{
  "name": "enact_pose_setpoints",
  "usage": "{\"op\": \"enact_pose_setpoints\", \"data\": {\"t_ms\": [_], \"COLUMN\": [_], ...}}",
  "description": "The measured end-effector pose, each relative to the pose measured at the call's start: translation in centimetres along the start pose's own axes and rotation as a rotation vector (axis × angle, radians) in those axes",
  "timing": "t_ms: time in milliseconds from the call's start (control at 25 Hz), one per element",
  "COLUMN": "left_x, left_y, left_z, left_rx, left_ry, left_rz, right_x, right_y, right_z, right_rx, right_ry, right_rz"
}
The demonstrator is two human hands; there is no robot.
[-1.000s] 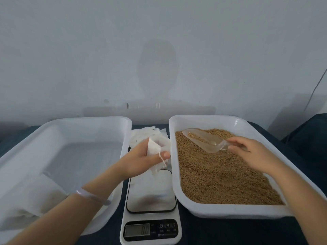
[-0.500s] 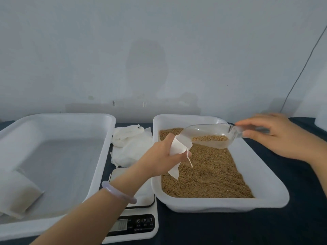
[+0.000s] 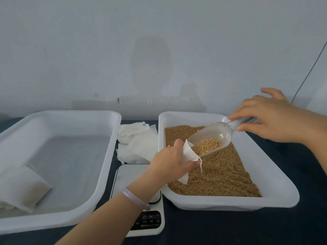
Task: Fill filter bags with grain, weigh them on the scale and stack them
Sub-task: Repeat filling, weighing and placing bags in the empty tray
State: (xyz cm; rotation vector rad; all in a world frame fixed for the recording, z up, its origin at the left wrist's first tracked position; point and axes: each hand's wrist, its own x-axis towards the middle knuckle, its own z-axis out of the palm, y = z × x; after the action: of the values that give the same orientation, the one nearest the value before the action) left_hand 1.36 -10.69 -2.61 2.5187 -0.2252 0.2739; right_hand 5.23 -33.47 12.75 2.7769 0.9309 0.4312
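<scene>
My left hand (image 3: 169, 162) grips a white filter bag (image 3: 189, 154) with its mouth held open, above the left side of the grain tray (image 3: 276, 175). My right hand (image 3: 270, 119) holds the handle of a clear plastic scoop (image 3: 215, 137), tilted down to the left. The scoop's lip sits in the bag's mouth and grain (image 3: 207, 146) lies at its low end. Brown grain (image 3: 223, 172) fills the tray. The white kitchen scale (image 3: 131, 175) stands between the two trays, partly hidden by my left forearm. A filled bag (image 3: 23, 188) lies in the left tray (image 3: 106, 156).
A loose pile of empty filter bags (image 3: 137, 144) lies behind the scale, between the trays. Everything stands on a dark blue cloth (image 3: 230, 227) against a pale wall. A thin cable (image 3: 309, 71) runs down the wall at the far right.
My right hand has lifted the scoop out of the grain and tipped it into the bag. My left hand has carried the bag from above the scale to over the grain tray.
</scene>
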Motion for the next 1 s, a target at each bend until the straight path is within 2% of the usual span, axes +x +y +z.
{"op": "enact_pose_setpoints", "data": {"t_ms": [360, 480, 560, 720, 880, 1000], "left_x": [0.0, 0.0, -0.1, -0.2, 0.0, 0.1], "left_y": [-0.1, -0.1, -0.1, -0.3, -0.4, -0.6], "left_z": [0.2, 0.2, 0.1, -0.1, -0.1, -0.2], "left_rx": [-0.033, -0.092, -0.160, -0.335, -0.573, -0.537], "left_ry": [0.004, 0.033, 0.060, 0.110, 0.130, 0.131], "left_rz": [-0.045, -0.056, -0.063, -0.116, -0.156, -0.169], "right_x": [0.3, 0.3, 0.2, -0.3, -0.5, -0.1], "right_y": [-0.2, 1.1, 2.6, 2.1, -0.8, -2.0], "right_z": [0.0, 0.8, 2.1, 8.2, 13.6, 15.3], "right_rx": [0.009, 0.136, 0.225, 0.100, 0.164, 0.328], "right_ry": [0.118, 0.148, 0.092, -0.089, -0.115, -0.164], "right_rz": [-0.014, 0.018, 0.126, 0.342, 0.332, 0.250]}}
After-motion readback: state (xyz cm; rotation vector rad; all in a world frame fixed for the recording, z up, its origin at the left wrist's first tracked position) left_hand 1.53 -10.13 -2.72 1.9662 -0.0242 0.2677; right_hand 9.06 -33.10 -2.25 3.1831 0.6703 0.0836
